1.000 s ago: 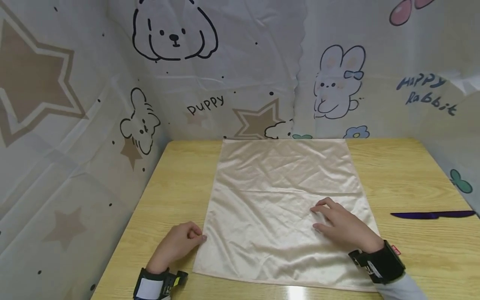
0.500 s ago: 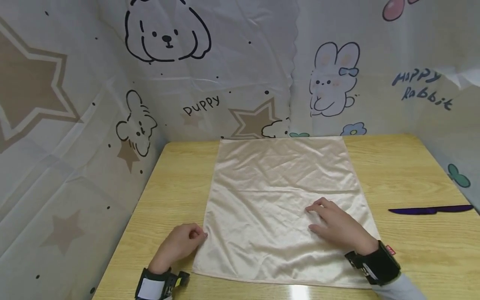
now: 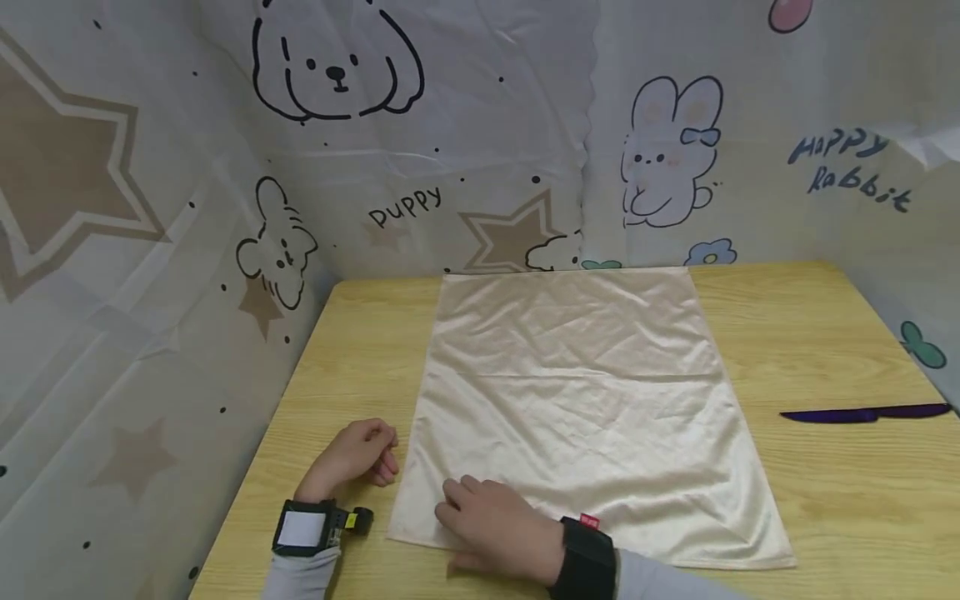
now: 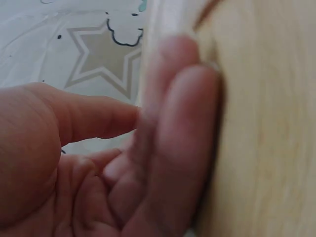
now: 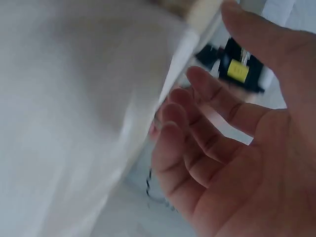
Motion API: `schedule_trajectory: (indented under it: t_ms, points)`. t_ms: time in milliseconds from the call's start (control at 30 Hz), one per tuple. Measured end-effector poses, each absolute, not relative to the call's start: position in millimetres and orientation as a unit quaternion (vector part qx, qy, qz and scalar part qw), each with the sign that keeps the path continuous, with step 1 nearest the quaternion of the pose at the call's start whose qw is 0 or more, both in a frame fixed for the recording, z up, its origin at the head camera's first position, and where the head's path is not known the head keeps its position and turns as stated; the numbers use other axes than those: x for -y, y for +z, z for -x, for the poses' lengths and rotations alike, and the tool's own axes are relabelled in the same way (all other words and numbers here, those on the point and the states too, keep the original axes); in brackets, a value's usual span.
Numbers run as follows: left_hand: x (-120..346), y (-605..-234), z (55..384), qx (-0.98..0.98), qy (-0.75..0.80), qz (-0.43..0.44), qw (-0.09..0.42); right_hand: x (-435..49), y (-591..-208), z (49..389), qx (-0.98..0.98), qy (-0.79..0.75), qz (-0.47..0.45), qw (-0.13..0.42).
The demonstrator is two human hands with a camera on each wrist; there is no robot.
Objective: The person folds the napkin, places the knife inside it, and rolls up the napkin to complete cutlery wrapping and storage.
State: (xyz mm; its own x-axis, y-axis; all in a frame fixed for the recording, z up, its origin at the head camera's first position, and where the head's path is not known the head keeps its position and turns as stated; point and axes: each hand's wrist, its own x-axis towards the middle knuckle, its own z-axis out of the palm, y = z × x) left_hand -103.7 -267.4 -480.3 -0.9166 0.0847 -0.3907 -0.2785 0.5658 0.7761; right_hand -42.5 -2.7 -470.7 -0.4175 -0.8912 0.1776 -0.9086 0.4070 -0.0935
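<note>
A cream satin cloth (image 3: 585, 400) lies spread flat and lightly wrinkled on the wooden table. My left hand (image 3: 356, 454) is just off its left edge, fingers loosely bent with nothing between them. In the left wrist view the same hand (image 4: 163, 133) shows its fingers along the table top, thumb apart. Over the cloth's near left corner is my right hand (image 3: 498, 529), which hides part of the near edge. The right wrist view shows that hand (image 5: 237, 153) with thumb and loosely curled fingers apart, beside the blurred cloth (image 5: 74, 128), holding nothing.
A purple knife (image 3: 862, 414) lies on the table (image 3: 352, 358) to the right of the cloth. A printed sheet (image 3: 480, 108) with animals and stars hangs behind the table and along its sides.
My right hand has moved from the right middle of the cloth to its near left corner. My left hand has come off the left edge and moved slightly away. The cloth stays spread.
</note>
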Motion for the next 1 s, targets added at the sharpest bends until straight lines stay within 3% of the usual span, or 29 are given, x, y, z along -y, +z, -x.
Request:
schedule_trajectory:
  t_ms: [167,300,467,567,700,833,1000]
  points:
    - [264.3,-488.9,106.0,-0.866,0.454,0.089,0.190,22.9,-477.8,35.2,0.846,0.058,-0.530,0.011]
    - [264.0,-491.3,106.3,-0.869,0.454,0.087,0.177,26.3,-480.9,36.7,0.850,0.049,-0.524,0.030]
    - [266.8,-493.6,106.3,-0.862,0.465,0.091,0.179,20.2,-474.5,49.9,0.848,0.144,-0.509,0.006]
    - [267.5,-495.1,105.3,-0.864,0.463,0.094,0.177,7.0,-463.7,65.3,0.838,0.252,-0.483,-0.026]
    - [264.8,-493.2,103.1,-0.879,0.436,0.096,0.165,-20.6,-453.9,92.1,0.824,0.351,-0.445,-0.011]
    - [262.9,-489.8,101.7,-0.892,0.411,0.110,0.155,-54.3,-447.4,120.3,0.835,0.372,-0.404,0.019]
    - [266.2,-488.2,100.9,-0.891,0.404,0.128,0.161,-94.7,-440.7,150.3,0.854,0.357,-0.377,0.012]
